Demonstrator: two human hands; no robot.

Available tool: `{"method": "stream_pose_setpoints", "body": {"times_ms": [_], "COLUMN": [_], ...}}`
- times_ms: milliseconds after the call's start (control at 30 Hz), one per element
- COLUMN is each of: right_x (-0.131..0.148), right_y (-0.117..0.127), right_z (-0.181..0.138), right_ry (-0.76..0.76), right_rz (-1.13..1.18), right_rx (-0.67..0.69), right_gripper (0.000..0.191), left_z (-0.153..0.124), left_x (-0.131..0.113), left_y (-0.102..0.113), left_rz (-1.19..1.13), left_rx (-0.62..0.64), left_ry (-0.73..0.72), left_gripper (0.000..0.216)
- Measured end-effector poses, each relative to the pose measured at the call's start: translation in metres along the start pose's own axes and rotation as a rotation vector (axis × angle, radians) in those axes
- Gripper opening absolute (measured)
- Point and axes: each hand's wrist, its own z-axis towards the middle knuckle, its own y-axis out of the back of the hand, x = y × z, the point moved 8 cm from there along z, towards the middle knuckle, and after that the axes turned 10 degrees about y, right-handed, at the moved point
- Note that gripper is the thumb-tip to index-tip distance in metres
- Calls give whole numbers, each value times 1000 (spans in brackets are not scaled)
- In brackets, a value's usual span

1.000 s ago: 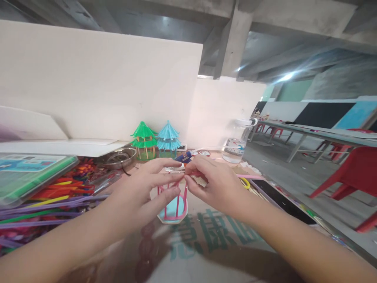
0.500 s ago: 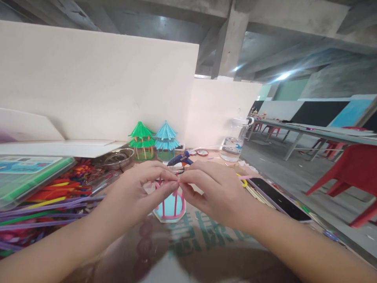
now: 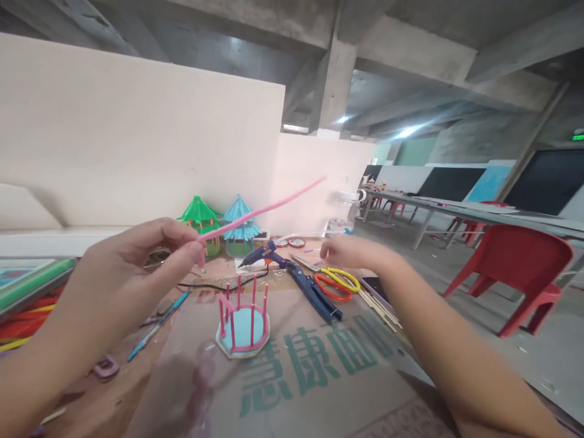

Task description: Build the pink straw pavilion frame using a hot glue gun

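My left hand (image 3: 137, 267) is raised at the left and pinches one end of a long pink pipe cleaner (image 3: 264, 210), which slants up to the right. Below it, on the cardboard, stands a small model (image 3: 241, 322) with a light blue base and several upright pink posts; neither hand touches it. My right hand (image 3: 349, 252) reaches out over the far side of the table with its fingers stretched forward and nothing in them. It hovers just above the scissors (image 3: 335, 281), which have yellow and orange handles. A blue glue gun (image 3: 296, 280) lies between the model and the scissors.
A green pavilion model (image 3: 198, 214) and a blue one (image 3: 239, 222) stand by the white board at the back. Coloured pipe cleaners (image 3: 20, 319) and a green case (image 3: 27, 280) lie at the left, thin wooden sticks (image 3: 381, 307) at the right. A red chair (image 3: 515, 267) stands beside the table.
Both hands have left the model. My left hand has lifted away to the left with the pink pipe cleaner, and my right hand has reached forward to the scissors. The camera has turned left.
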Motion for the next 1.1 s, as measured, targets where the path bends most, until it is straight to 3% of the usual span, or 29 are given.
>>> {"method": "stream_pose_setpoints", "body": {"times_ms": [100, 233, 433, 633, 767, 933, 1100], "right_x": [-1, -5, -15, -26, -27, 3, 52], "right_y": [-39, -58, -62, -67, -61, -52, -57], "right_z": [18, 26, 28, 20, -16, -56, -45], "right_ry": [-19, -19, -26, -61, -27, 22, 58], "right_rz": [-27, -45, -38, 10, 59, 139, 20], "right_rx": [174, 228, 143, 26, -53, -254, -238], "right_gripper": [37, 48, 68, 36, 43, 47, 45], "left_z": [-4, -8, -10, -13, -14, -19, -22], "left_x": [-3, -8, -11, -12, -18, -28, -29], "left_y": [-4, -8, -7, 0, 3, 8, 12], "left_rz": [-11, -71, -111, -114, -144, -138, -96], "left_rx": [38, 42, 95, 100, 104, 73, 51], "left_ry": [-19, -49, -26, -73, -108, -209, -221], "left_gripper": [25, 22, 21, 18, 18, 17, 17]}}
